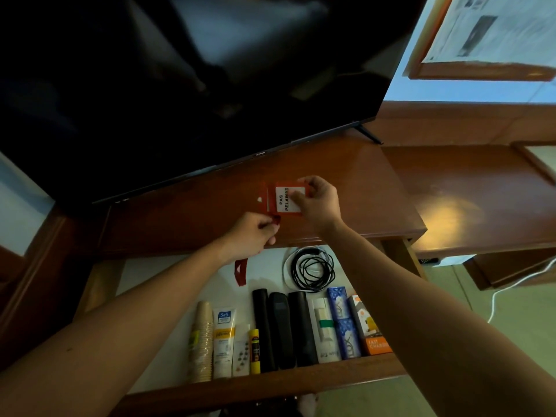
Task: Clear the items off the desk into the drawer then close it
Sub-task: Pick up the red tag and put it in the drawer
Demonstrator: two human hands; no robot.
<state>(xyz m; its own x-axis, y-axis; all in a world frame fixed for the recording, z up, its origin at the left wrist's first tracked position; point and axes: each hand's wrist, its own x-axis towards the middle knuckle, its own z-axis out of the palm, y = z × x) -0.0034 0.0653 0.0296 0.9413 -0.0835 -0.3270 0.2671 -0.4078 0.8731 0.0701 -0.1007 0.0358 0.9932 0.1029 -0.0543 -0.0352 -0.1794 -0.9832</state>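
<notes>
A red visitor pass card [284, 200] with a white label lies on the wooden desk [355, 182] just below the TV. My right hand [316, 203] pinches the card's right side. My left hand [254, 234] grips the pass's red lanyard [240, 270] at the desk's front edge; the strap hangs down into the open drawer [270, 386]. The drawer holds a stack of paper cups [201, 341], tubes of cream [224, 341], a yellow glue stick [255, 350], black cases [282, 329], small boxes [346, 326] and a coiled black cable [313, 269].
A large black TV [195, 85] stands at the back of the desk, its foot [368, 135] at the right. A lower wooden shelf [481, 200] extends to the right. A white cable [517, 284] runs across the floor. A framed picture [487, 34] hangs top right.
</notes>
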